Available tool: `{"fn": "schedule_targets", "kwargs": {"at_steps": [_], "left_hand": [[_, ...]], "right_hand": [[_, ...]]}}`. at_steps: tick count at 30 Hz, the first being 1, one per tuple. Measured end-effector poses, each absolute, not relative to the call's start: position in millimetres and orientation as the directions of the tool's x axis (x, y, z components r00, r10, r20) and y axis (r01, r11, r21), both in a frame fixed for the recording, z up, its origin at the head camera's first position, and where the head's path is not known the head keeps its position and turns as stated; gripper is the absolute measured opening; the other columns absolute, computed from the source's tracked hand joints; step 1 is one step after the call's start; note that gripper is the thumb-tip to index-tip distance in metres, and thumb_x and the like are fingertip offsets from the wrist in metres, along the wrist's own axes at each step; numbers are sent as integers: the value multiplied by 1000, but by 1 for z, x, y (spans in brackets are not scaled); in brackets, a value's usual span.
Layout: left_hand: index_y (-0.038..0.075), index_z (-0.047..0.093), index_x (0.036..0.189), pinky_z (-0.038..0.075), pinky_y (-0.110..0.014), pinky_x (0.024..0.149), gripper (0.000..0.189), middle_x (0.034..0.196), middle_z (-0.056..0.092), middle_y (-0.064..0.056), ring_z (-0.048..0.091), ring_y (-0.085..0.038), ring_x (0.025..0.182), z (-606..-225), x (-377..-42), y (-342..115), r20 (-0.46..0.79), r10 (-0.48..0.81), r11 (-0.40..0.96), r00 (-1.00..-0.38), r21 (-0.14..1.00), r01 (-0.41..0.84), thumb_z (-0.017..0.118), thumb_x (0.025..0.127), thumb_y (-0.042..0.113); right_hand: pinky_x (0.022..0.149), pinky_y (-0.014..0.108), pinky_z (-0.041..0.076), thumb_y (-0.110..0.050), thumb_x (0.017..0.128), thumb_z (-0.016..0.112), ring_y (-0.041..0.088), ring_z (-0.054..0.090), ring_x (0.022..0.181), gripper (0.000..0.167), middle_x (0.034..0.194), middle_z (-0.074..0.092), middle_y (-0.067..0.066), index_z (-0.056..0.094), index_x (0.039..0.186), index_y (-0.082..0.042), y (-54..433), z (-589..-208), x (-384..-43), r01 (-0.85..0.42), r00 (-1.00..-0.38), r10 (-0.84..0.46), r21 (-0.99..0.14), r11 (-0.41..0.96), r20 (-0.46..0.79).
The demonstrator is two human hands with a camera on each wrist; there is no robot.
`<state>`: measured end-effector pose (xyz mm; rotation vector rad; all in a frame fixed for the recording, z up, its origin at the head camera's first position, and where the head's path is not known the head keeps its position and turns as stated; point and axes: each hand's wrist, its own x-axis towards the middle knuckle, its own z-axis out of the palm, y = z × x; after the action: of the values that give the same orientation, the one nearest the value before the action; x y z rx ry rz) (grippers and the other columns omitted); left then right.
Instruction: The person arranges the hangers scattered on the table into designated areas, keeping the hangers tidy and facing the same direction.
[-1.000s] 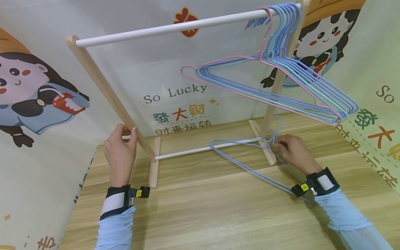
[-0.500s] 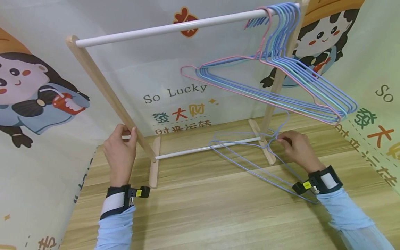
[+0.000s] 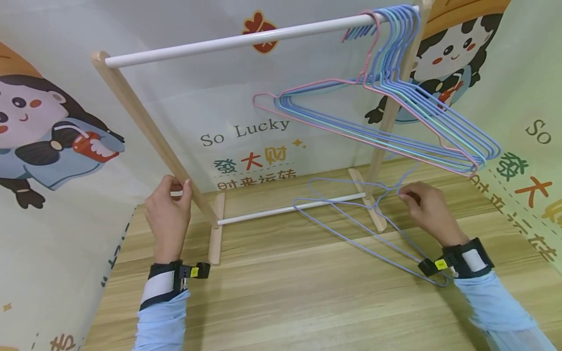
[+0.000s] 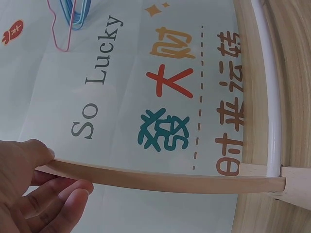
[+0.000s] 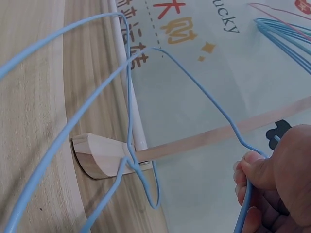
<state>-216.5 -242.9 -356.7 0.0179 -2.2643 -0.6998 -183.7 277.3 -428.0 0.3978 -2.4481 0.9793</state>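
My left hand (image 3: 169, 212) grips the lower part of the rack's left wooden post (image 3: 140, 122) between thumb and fingers, as the left wrist view also shows. On the other side, my right hand (image 3: 428, 209) pinches a blue wire hanger (image 5: 204, 90) near its neck, and the hanger is tilted. A second blue hanger (image 3: 342, 236) lies low beneath it, crossing the rack's lower white bar (image 3: 263, 214), its neck by the right foot (image 3: 378, 223). In the right wrist view the two hangers stand apart, and part of the held one is behind my fingers.
Several blue and mint hangers (image 3: 391, 58) with a pink one (image 3: 372, 48) in front hang bunched at the right end of the upper white bar (image 3: 197, 47). A printed cloth (image 3: 184, 112) backs the wood-grain table (image 3: 285, 302).
My right hand has moved to the right, drawing the held hanger away from the second one, so a gap has opened between their wires. The left hand keeps its place on the post.
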Motion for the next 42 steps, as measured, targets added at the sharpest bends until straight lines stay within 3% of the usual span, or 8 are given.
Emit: {"fn": "schedule_targets", "kwargs": {"at_steps": [15, 34, 42], "left_hand": [[-3, 65, 94, 53, -49, 64, 23, 91, 73, -21, 71, -37, 75, -355, -216, -242, 664, -214, 851, -717, 487, 197, 66, 100, 20], [-2, 65, 93, 55, -48, 66, 23, 92, 73, -19, 70, -36, 77, -357, -216, -240, 657, -210, 847, -724, 492, 200, 66, 100, 21], [-2, 65, 94, 54, -47, 64, 23, 91, 72, -20, 70, -36, 76, -357, -216, -243, 664, -210, 850, -718, 487, 202, 67, 100, 20]], "right_hand": [[58, 19, 39, 14, 86, 70, 16, 50, 65, 11, 82, 64, 11, 71, 93, 6, 264, -419, -169, -470, -800, -115, -496, 730, 589], [56, 29, 41, 13, 84, 75, 14, 49, 66, 15, 82, 61, 6, 69, 93, 2, 234, -402, -165, -554, -745, -197, -425, 716, 637], [58, 25, 37, 12, 85, 75, 16, 49, 68, 13, 82, 60, 8, 69, 93, 4, 224, -386, -170, -627, -679, -242, -377, 682, 693]]}}
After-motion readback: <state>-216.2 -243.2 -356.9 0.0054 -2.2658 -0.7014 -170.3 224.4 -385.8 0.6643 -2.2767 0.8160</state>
